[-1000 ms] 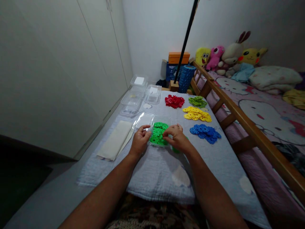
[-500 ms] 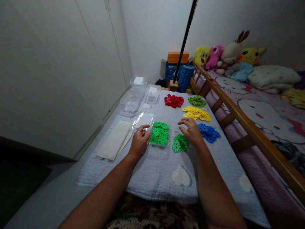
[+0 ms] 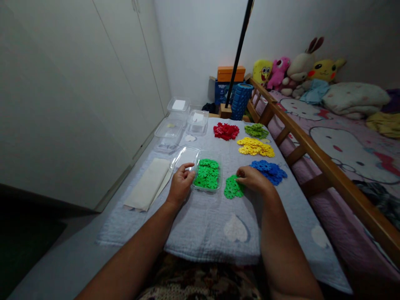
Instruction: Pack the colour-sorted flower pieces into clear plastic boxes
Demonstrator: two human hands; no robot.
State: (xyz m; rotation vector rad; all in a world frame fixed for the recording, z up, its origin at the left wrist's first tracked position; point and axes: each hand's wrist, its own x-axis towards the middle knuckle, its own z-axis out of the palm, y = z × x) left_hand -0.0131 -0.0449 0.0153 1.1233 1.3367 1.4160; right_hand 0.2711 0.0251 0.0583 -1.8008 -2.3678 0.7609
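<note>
At the rim of the clear tub (image 3: 220, 170), our left hand (image 3: 181, 182) half curls; rightward, loose green discs (image 3: 231, 188) lie at the fingertips of our right hand (image 3: 253, 179). Whether either grips, we cannot tell.

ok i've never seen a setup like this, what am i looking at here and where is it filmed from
There's no machine: these are a person's bare hands, filmed by one camera worn on the head, looking forward and down. On the cloth sits a clear tub holding green pieces. The left hand is at its left edge. The right hand reaches a loose green pile; whether it grips a piece, I can't tell. Beyond are red, lime, yellow and blue piles, with more clear tubs at far left.
</note>
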